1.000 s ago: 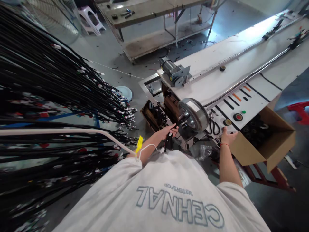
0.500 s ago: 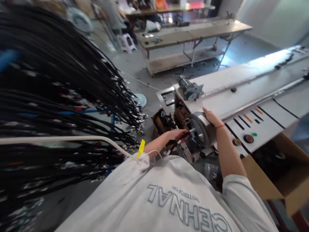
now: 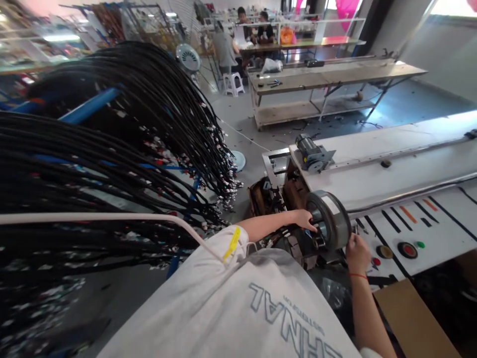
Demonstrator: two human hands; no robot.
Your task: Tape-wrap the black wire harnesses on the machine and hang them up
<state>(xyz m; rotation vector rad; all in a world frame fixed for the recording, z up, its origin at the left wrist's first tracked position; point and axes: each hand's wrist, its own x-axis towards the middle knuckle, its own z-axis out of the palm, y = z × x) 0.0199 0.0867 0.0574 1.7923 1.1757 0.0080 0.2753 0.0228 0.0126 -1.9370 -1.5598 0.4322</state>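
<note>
Bundles of black cable harness (image 3: pixel 112 164) hang over the blue rack at your left, far bigger than anything on the long white bench (image 3: pixel 402 169). At that bench's near end sits the grey round metal drum (image 3: pixel 330 219). Your left hand (image 3: pixel 306 219) reaches into its open face, fingers curled; whether that grip holds anything, I cannot tell. Your right hand (image 3: pixel 357 253) rests closed against the drum's rim. Steady the drum firmly and keep fingertips clear of its core.

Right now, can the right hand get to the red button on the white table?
Probably yes: the right hand sits by the grey drum, and the red button lies uncovered on the white table beside it, nothing between.
</note>
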